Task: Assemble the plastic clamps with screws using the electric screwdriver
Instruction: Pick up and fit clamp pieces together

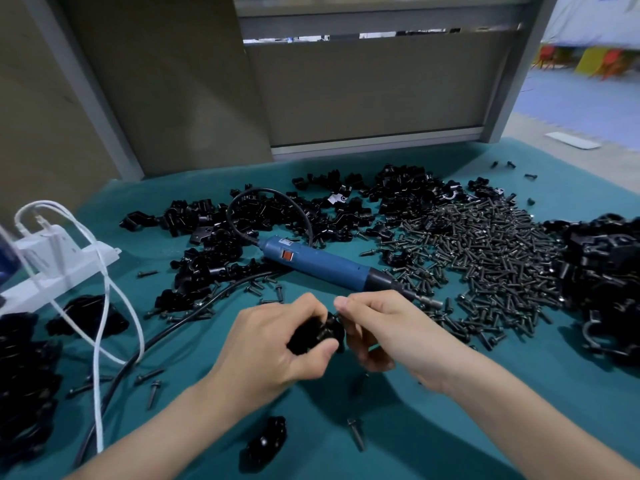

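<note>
My left hand (273, 344) grips a black plastic clamp (320, 332) just above the green table cover. My right hand (388, 332) meets it from the right, thumb and fingers pinching at the clamp's right side; whether a screw is between them is hidden. The blue electric screwdriver (325, 266) lies on the cloth right behind my hands, bit pointing right. A large heap of dark screws (485, 258) spreads to the right. Loose black clamp parts (277, 216) are piled at the back.
More black clamps lie heaped at the right edge (602, 278) and the left edge (24, 375). A white power strip (59, 268) with white cables sits at the left. One clamp (266, 441) and a screw (356, 434) lie near the front. The screwdriver's black cord (166, 334) crosses the cloth.
</note>
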The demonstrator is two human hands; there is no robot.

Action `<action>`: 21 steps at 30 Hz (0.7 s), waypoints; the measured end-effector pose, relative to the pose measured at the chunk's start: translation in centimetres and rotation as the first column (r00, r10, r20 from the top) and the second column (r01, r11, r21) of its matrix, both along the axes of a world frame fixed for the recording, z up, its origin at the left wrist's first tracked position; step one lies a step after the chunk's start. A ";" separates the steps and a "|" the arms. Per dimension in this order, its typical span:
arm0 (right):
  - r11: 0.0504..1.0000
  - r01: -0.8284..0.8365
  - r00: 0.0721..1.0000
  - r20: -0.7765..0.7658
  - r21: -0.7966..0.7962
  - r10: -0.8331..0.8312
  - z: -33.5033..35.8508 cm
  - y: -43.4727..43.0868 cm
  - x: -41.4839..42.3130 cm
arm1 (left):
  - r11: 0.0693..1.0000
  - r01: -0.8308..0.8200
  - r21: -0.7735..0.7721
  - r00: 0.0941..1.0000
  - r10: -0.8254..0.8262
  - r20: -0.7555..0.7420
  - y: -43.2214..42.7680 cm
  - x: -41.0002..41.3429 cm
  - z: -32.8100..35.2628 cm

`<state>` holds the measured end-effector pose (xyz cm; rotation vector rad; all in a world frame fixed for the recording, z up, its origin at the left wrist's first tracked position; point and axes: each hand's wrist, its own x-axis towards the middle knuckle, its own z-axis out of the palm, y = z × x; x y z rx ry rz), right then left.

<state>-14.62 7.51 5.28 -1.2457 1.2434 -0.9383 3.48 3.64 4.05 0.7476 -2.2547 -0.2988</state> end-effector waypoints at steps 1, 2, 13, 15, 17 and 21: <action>1.000 -0.009 1.000 -0.013 0.010 0.010 0.1 0.0 0.0 | 0.995 0.008 -0.096 1.000 -0.005 0.030 -0.1 0.0 -0.2; 1.000 -0.016 1.000 -0.017 0.013 0.016 0.2 -0.1 0.1 | 0.986 0.022 -0.168 0.999 -0.015 0.046 -0.3 0.0 -0.4; 0.986 0.015 0.911 -0.403 -0.166 -0.082 -0.1 -0.9 0.5 | 0.736 0.131 -0.664 0.979 0.008 0.202 -0.6 -0.3 -0.1; 0.991 0.043 0.902 -0.422 -0.125 -0.092 -0.1 -1.0 0.5 | 0.717 0.124 -0.686 0.976 0.035 0.214 -0.6 -0.5 -0.2; 0.995 0.059 0.908 -0.410 -0.080 -0.087 0.0 -1.1 0.5 | 0.713 0.114 -0.691 0.975 0.054 0.216 -0.6 -0.6 -0.4; 0.999 0.032 0.905 -0.422 -0.044 -0.047 0.2 -1.3 0.4 | 0.730 0.115 -0.674 0.968 0.070 0.241 -0.8 -0.9 -0.5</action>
